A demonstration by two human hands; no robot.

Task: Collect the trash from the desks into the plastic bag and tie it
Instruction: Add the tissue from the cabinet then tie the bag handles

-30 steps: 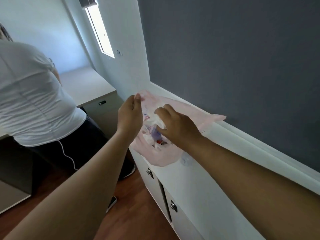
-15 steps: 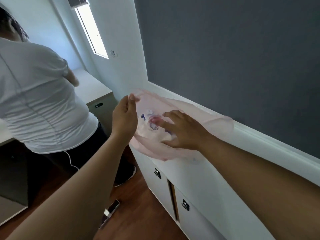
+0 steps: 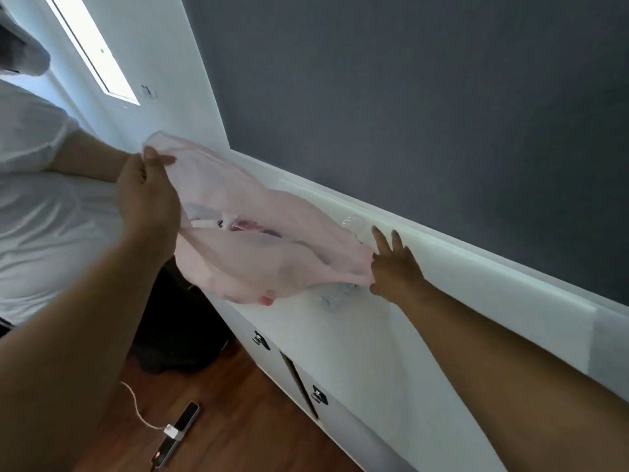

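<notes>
Over on the left there's another person (image 3: pixel 37 206) in a white shirt standing with their back to me, not part of this. My left hand (image 3: pixel 148 199) has the near rim of the pink plastic bag (image 3: pixel 258 253) pinched between thumb and fingers, holding it up off the white desk (image 3: pixel 367 352). The bag's stretched way wider than a second ago, pulled long across the desktop with the collected trash showing through its middle. My right hand (image 3: pixel 391 267) was down in the bag's mouth a moment ago; now it's out at the far right end, fingers spread, gripping that edge I think, though I can't tell for sure. There's a clear crumpled wrapper (image 3: pixel 332 296) on the desk just under that hand, so I reckon that goes in before tying.
</notes>
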